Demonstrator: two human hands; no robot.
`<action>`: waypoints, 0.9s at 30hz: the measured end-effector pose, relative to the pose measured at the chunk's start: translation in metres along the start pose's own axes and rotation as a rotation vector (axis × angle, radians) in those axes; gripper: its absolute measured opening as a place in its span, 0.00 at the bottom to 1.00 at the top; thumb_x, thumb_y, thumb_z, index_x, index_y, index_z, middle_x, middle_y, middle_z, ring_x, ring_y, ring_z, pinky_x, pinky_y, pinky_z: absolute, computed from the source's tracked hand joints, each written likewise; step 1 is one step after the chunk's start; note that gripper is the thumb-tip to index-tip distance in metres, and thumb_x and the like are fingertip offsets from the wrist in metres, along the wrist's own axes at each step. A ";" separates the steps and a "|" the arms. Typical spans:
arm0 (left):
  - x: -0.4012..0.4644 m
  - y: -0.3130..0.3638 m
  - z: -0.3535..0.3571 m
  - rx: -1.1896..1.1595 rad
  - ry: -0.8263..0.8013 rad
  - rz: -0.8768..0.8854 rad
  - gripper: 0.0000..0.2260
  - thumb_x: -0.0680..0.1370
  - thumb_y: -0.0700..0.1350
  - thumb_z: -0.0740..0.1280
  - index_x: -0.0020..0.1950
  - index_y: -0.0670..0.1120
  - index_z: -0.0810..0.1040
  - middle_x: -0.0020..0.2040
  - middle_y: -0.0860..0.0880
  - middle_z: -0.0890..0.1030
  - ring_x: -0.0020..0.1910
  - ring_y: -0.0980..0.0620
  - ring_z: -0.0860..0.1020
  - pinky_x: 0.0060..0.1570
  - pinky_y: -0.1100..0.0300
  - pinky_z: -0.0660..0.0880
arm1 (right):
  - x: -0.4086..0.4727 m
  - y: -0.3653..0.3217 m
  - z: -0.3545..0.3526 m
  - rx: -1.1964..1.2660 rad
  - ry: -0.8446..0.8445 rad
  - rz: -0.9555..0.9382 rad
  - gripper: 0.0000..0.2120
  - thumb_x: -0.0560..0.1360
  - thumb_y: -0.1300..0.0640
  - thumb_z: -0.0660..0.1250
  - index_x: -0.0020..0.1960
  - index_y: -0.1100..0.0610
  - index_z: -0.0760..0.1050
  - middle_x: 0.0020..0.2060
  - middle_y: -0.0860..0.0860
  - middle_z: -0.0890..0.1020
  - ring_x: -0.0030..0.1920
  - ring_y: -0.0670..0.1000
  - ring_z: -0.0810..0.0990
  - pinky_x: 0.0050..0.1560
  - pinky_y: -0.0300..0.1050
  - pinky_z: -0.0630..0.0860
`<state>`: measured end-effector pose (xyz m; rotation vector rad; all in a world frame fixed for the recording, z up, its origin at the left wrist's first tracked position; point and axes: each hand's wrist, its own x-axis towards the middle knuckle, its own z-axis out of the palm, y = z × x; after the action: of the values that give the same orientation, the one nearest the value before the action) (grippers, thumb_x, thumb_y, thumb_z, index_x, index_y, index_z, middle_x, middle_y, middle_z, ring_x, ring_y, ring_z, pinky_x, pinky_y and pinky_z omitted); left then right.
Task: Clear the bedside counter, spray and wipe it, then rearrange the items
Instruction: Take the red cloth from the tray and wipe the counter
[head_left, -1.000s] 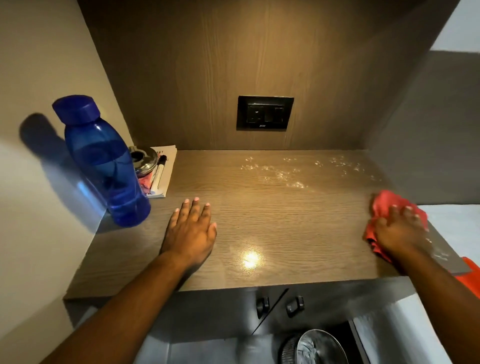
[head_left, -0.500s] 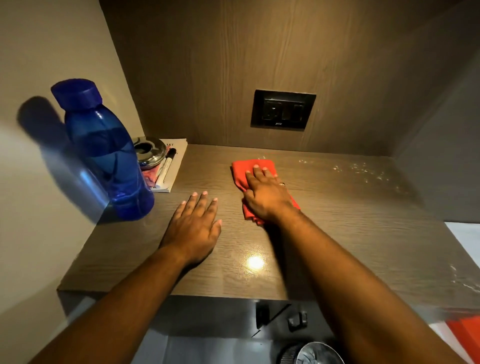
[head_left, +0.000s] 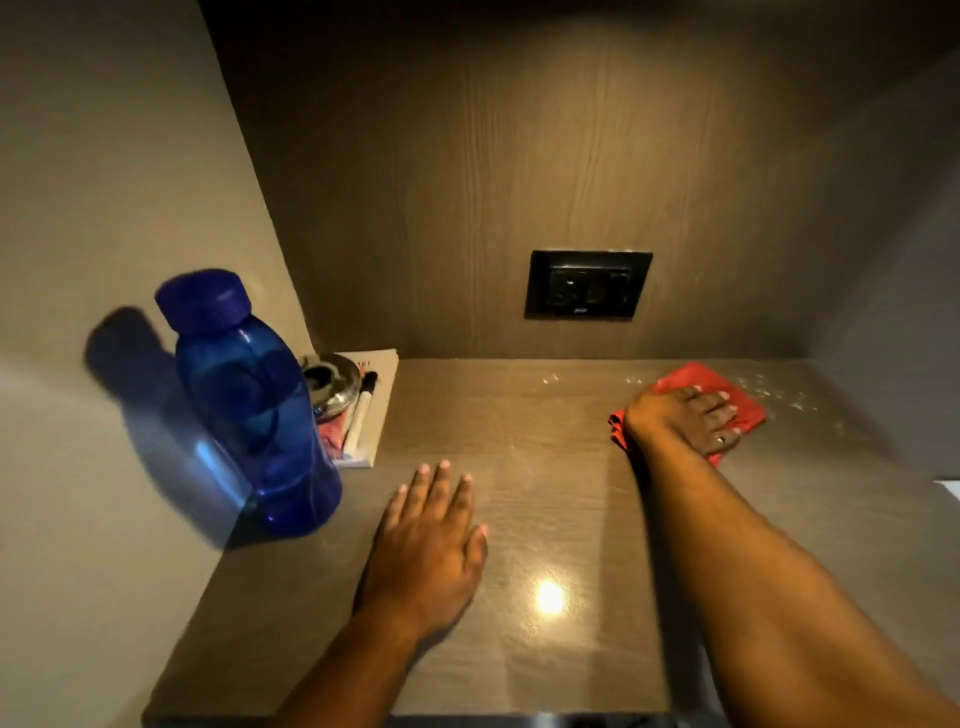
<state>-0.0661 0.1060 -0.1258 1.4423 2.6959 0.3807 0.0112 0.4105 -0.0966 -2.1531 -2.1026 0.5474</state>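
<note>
The wooden counter (head_left: 519, 499) fills the lower centre of the frame, with a bright light reflection near its front edge. The left hand (head_left: 428, 551) lies flat on it at lower centre, fingers straight and slightly spread, grasping nothing. The right hand (head_left: 683, 418) reaches to the right of centre, near the back wall, and presses down on a red cloth (head_left: 722, 397) with its fingers extended and spread over the fabric; a ring shows on one finger. The cloth lies crumpled under the palm, its red edges showing beyond the fingertips and beside the wrist. Spray droplets (head_left: 779, 392) glisten on the counter just to the right of the cloth and a few to its left.

At the left of the frame a blue water bottle (head_left: 254, 415) with a blue cap stands upright on the counter beside the side wall. Just behind it, in the back left corner, a notepad (head_left: 376, 410) carries a metal ashtray (head_left: 330, 382) and a pen (head_left: 361, 415). A black socket panel (head_left: 587, 286) sits on the wooden back wall above the counter.
</note>
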 end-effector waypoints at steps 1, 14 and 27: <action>0.000 -0.002 0.001 -0.003 0.005 -0.001 0.28 0.77 0.64 0.36 0.76 0.59 0.41 0.79 0.55 0.41 0.76 0.55 0.38 0.72 0.54 0.37 | -0.009 -0.023 0.008 -0.017 -0.033 -0.056 0.32 0.79 0.47 0.48 0.79 0.59 0.48 0.79 0.61 0.46 0.78 0.64 0.44 0.74 0.64 0.40; -0.001 -0.002 0.002 -0.008 0.066 -0.123 0.30 0.77 0.61 0.39 0.78 0.52 0.45 0.80 0.51 0.46 0.77 0.52 0.42 0.74 0.53 0.42 | -0.079 0.032 0.011 -0.358 -0.271 -1.368 0.32 0.77 0.34 0.45 0.78 0.42 0.47 0.79 0.47 0.48 0.78 0.49 0.43 0.75 0.53 0.42; 0.011 -0.005 0.010 0.059 -0.027 -0.007 0.29 0.77 0.64 0.36 0.77 0.57 0.42 0.79 0.54 0.43 0.77 0.52 0.40 0.73 0.51 0.38 | -0.064 0.031 0.016 -0.114 0.014 -0.144 0.34 0.79 0.42 0.46 0.79 0.59 0.47 0.79 0.61 0.46 0.78 0.64 0.43 0.75 0.64 0.43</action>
<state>-0.0745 0.1145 -0.1361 1.4414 2.7123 0.2808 0.0358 0.3433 -0.1086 -2.0316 -2.3110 0.4061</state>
